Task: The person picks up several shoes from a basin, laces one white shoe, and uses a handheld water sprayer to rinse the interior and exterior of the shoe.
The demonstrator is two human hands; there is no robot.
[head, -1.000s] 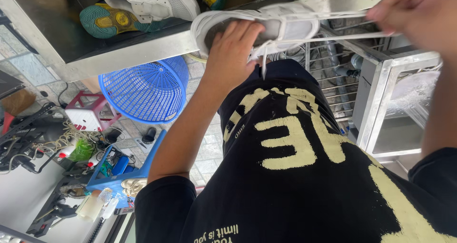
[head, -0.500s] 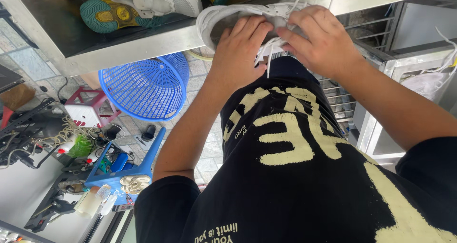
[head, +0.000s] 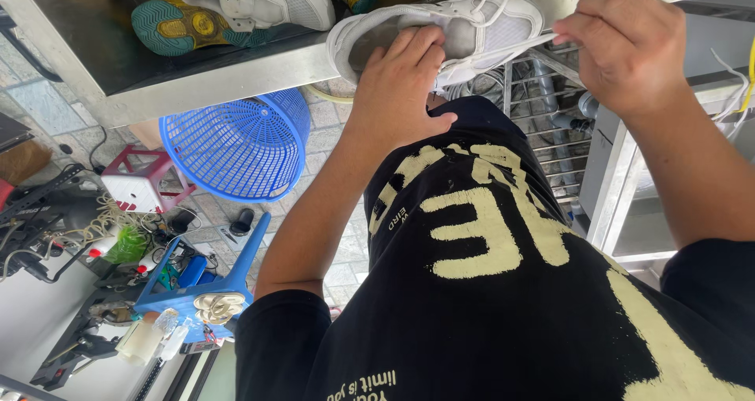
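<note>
Black shirt point(head: 503, 291) with pale lettering filled the near field, both forearms reaching away from it. Left hand point(head: 401, 82) lay with fingers spread flat over the side of a grey-white sneaker point(head: 440, 31), pressing it rather than closing around it. Right hand point(head: 629, 43) had its grip pinched narrow on a white lace point(head: 511, 47) drawn taut from the shoe. The sneaker rested at the edge of the steel table point(head: 236, 75), overhanging slightly. Judged from this, even tension and a steady bracing palm would keep the shoe from sliding off the edge. Farther on the table sat a white sneaker point(head: 259, 0) and a teal-soled shoe point(head: 177, 25). Below stood a blue basket point(head: 240, 145) on the tiled floor point(head: 330, 145).
</note>
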